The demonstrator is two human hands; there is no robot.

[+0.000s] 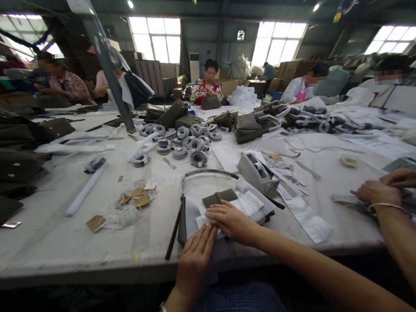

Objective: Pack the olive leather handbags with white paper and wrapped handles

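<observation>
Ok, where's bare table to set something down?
Front left of the table, between white tube and near edge; right, between the white strip and the co-worker's hand. Crowded: the bag under the right hand, and coiled straps behind it.

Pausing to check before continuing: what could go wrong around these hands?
The white sheet-like wrapping under the right hand could crease or slip. The narrow dark strap, near the front edge of the white table, might catch the left hand. The grey wedge-shaped tape dispenser beyond the right hand might get bumped.
</observation>
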